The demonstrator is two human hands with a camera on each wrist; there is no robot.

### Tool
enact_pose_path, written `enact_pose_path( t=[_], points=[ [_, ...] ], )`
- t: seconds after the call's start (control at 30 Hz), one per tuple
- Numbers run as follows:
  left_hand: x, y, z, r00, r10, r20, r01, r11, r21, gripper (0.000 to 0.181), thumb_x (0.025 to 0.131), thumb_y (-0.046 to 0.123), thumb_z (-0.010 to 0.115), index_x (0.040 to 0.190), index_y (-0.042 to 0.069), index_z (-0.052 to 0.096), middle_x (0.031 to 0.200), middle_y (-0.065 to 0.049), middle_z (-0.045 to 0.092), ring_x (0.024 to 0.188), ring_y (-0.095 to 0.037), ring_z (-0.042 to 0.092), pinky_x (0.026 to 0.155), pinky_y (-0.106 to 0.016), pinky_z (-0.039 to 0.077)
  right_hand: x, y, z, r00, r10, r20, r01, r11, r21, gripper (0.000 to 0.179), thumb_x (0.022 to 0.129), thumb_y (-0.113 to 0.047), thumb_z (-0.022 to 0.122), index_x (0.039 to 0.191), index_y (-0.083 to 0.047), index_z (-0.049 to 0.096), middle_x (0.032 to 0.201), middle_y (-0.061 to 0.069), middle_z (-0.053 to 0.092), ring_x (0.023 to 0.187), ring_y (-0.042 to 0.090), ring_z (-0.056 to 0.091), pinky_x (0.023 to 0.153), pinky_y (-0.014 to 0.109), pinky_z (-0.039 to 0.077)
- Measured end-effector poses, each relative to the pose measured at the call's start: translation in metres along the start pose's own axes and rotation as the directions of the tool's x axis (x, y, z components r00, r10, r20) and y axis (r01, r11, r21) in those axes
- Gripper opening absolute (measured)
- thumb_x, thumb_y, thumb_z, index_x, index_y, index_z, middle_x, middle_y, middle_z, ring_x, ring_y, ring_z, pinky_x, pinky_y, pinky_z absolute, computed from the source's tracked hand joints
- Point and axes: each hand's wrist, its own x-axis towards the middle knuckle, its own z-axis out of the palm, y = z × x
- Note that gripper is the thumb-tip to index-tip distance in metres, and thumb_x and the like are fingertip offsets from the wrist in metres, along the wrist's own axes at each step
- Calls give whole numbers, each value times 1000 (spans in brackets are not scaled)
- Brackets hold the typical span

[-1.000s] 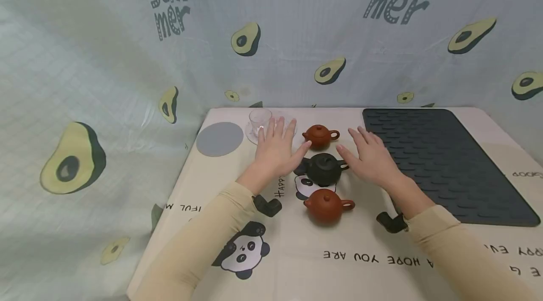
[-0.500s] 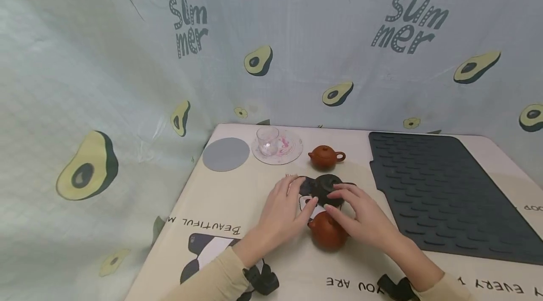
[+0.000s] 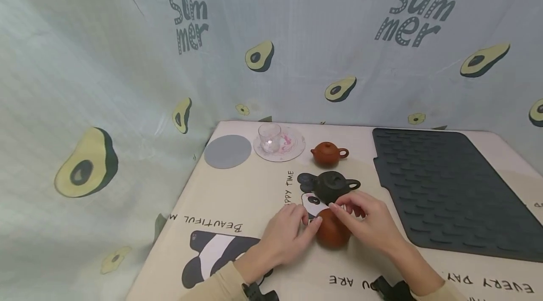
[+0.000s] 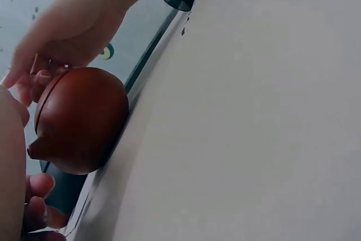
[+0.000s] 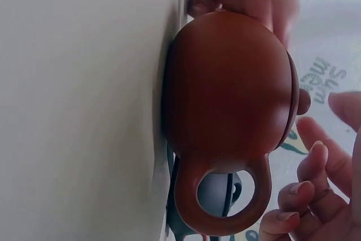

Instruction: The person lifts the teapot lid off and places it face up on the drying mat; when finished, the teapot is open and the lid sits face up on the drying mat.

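A reddish-brown clay teapot (image 3: 333, 232) stands upright on the table nearest the person, its lid on. My left hand (image 3: 288, 235) is at its spout side, fingers loosely bent, thumb close by the body. On the handle side my right hand (image 3: 369, 221) hovers over the top, thumb and forefinger close to the lid knob (image 5: 304, 101). A gap shows between those fingertips and the knob in the right wrist view; the loop handle (image 5: 186, 201) is free. Just behind stands a black teapot (image 3: 331, 185), and beyond it a smaller reddish-brown teapot (image 3: 328, 154).
At the back left a clear glass cup (image 3: 269, 138) stands on a pink-patterned saucer (image 3: 297, 150), beside a flat grey disc (image 3: 227, 151). A large dark ridged mat (image 3: 445, 188) covers the right side. A patterned curtain (image 3: 297, 79) rises behind the table.
Both hands have come down and back from above the rear teapots to either side of the nearest teapot. The head view has shifted. The teapots keep their row.
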Motion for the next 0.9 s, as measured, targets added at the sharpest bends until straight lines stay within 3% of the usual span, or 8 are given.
enact_pose_path(
  t=[0.2, 0.4, 0.57, 0.9],
  points=[
    [5, -3, -1, 997, 68, -26, -67, 997, 42, 35, 106, 41, 51, 75, 23, 49, 68, 12, 39, 69, -9, 43, 66, -25, 36, 3, 5, 1, 998, -58, 40, 55, 997, 53, 21, 82, -15, 87, 90, -29, 74, 75, -17, 52, 64, 7, 48, 57, 20, 38],
    [3, -2, 2, 993, 116, -9, -115, 991, 64, 33, 108, 36, 47, 80, 23, 57, 72, 11, 50, 74, -13, 50, 65, -27, 36, -1, 9, 1, 996, -62, 64, 57, 995, 85, 26, 79, -18, 91, 90, -33, 73, 76, -17, 54, 61, 7, 49, 56, 19, 38],
    [5, -3, 3, 992, 126, 11, -126, 991, 50, 32, 109, 34, 43, 85, 22, 60, 75, 9, 53, 76, -14, 52, 66, -28, 36, 0, 10, 1, 995, -63, 80, 56, 994, 91, 25, 76, -19, 93, 89, -31, 75, 75, -17, 56, 61, 7, 49, 55, 17, 38],
    [8, -4, 6, 992, 123, -4, -123, 992, 33, 33, 109, 33, 45, 81, 22, 60, 74, 9, 54, 75, -15, 53, 66, -29, 38, -1, 14, 0, 994, -20, 112, 12, 997, 71, 26, 73, -18, 94, 89, -29, 76, 75, -18, 58, 62, 6, 50, 55, 19, 41]
  ],
)
